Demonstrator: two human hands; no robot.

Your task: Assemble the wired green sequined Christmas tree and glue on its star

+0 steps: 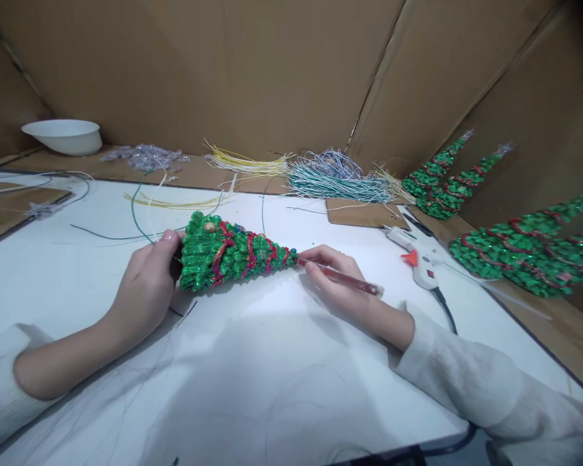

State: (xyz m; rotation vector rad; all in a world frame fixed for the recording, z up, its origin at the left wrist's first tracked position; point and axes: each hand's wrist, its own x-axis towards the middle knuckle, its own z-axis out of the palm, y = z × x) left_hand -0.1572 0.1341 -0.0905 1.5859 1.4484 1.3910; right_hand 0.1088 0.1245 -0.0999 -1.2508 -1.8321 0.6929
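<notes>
A small green Christmas tree (pixel 238 254) with red garland lies on its side above the white table, its tip to the right. My left hand (pixel 148 278) is closed around the tree's wide base; some fingers are hidden behind it. In my right hand (pixel 337 278) is a slim red-handled tool (pixel 350 279), pinched with its front end at the tree's tip. That end is too small to make out, so its exact kind is unclear. A green wire (pixel 136 210) and a white one rise beside my left hand.
Behind the tree lie yellow wires (pixel 252 162), green wires (pixel 340 183) and a pile of clear pieces (pixel 148 156). A white scoop-shaped bowl (pixel 65 137) sits at back left. On the right are a glue gun (pixel 423 268) and several decorated trees (pixel 519 236). Cardboard walls (pixel 223 65) enclose the table.
</notes>
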